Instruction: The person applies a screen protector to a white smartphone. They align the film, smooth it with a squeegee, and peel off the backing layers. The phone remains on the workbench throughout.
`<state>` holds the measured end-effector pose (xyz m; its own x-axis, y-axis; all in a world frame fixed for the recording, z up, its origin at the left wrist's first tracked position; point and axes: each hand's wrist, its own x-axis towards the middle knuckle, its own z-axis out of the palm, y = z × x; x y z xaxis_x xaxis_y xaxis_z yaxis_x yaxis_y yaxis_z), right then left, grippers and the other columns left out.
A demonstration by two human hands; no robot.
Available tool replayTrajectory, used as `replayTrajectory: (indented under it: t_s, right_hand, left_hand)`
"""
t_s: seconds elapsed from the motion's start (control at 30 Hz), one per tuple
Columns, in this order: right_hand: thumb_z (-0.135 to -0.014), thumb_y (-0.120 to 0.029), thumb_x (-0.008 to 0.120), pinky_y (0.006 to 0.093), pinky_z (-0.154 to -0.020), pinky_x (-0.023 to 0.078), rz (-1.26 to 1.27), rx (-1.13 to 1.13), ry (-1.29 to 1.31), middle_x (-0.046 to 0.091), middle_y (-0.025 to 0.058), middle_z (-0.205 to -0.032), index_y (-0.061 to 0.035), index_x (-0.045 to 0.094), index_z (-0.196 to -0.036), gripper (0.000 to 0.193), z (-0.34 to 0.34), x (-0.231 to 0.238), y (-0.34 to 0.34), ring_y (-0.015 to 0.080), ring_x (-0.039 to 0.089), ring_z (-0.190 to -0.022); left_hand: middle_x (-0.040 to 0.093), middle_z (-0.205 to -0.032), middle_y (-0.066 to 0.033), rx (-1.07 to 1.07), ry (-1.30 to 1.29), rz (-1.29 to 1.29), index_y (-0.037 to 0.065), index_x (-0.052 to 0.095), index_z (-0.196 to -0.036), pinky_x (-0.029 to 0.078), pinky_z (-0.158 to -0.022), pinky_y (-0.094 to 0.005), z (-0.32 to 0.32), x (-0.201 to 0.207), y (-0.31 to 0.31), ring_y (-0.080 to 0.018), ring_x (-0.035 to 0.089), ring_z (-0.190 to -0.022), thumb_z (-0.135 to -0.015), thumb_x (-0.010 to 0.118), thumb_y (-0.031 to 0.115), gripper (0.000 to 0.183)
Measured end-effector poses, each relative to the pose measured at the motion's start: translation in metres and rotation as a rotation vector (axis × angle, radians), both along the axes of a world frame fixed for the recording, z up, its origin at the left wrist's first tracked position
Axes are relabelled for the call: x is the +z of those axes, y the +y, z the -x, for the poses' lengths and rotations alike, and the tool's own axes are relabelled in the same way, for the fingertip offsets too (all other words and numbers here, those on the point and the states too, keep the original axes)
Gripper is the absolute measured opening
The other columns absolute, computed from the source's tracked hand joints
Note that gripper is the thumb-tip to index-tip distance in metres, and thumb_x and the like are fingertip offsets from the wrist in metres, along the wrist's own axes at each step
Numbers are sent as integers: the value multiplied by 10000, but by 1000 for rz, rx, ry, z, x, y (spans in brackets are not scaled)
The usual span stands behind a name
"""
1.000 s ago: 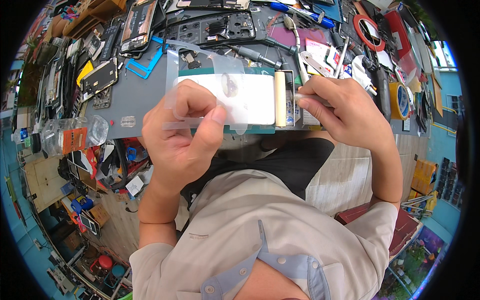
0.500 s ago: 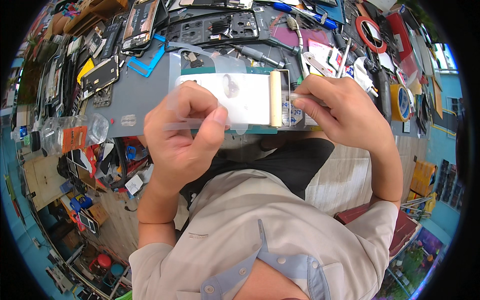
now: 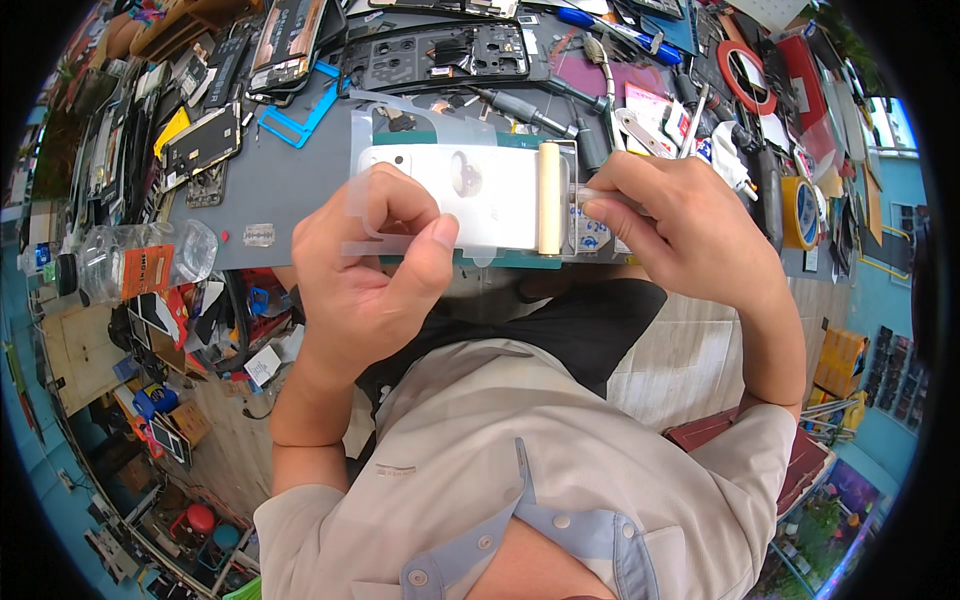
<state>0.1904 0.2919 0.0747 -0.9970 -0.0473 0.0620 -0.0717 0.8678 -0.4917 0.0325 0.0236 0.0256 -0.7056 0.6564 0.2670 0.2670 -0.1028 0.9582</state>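
A white phone, or a white phone back (image 3: 500, 210), lies across a green mat (image 3: 515, 141) at the desk's near edge. Around its left part spreads a clear plastic film (image 3: 361, 150), cut wider than the phone. My left hand (image 3: 365, 265) is closed in a pinch at the phone's left end, on the film's edge; its fingertips partly hide what they grip. A cream-coloured hand roller (image 3: 549, 200) in a wire frame rests across the phone's right end. My right hand (image 3: 690, 230) holds its handle between thumb and bent fingers.
Opened phone frames (image 3: 440, 58), a blue bracket-shaped frame (image 3: 300, 115), screwdrivers (image 3: 525, 112) and tape rolls (image 3: 799, 212) crowd the desk beyond. A plastic jar (image 3: 150, 262) with an orange label lies at the left edge. My lap is just below the near edge.
The view has shifted slightly. A dark lens spot at the phone's upper left corner shows now, where it did not before. The roller stays at the phone's right end; both hands keep their grips.
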Motion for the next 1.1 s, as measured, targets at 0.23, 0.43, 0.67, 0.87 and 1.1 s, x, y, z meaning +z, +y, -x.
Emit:
replayTrajectory:
  t_s: [0.23,0.43,0.67,0.87,1.1]
  right_hand:
    - [-1075,-83,770,470,-666,519,-6,-9,-32,719,170,-818,-7,714,-1081,94,2,2,-3,403,693,-731]
    - [-1082,-132,758,528,-656,522,8,-13,11,687,185,-774,-24,653,-1038,157,8,0,-8,443,701,-732]
    - [-1079,-88,761,486,-699,548,-11,-22,-54,747,184,-867,-8,698,-1073,102,11,9,-14,430,720,-783]
    - [-1079,-85,757,494,-699,545,-11,-10,-77,752,190,-876,-7,688,-1062,105,16,11,-16,438,726,-795]
    - [-1072,-133,752,566,-648,520,-3,-6,-14,678,201,-762,-16,613,-989,199,21,8,-22,474,700,-734]
  left_hand:
    - [664,-823,-23,-4,-13,12,2,669,-906,478,-666,-268,4,0,-4,-88,580,-726,-964,798,1,141]
    - [666,-820,-11,23,24,42,0,675,-898,502,-673,-250,8,1,-8,-75,590,-728,-962,813,21,154]
    - [648,-833,-22,-16,103,71,-22,697,-956,379,-595,-243,16,1,-17,-57,558,-656,-1069,734,95,167]
    - [662,-812,0,27,16,126,-19,688,-884,453,-610,-236,16,8,-20,-44,565,-715,-983,828,38,181]
    - [651,-828,25,34,-46,143,-19,679,-889,443,-613,-217,16,9,-25,-17,549,-731,-1022,822,45,206]
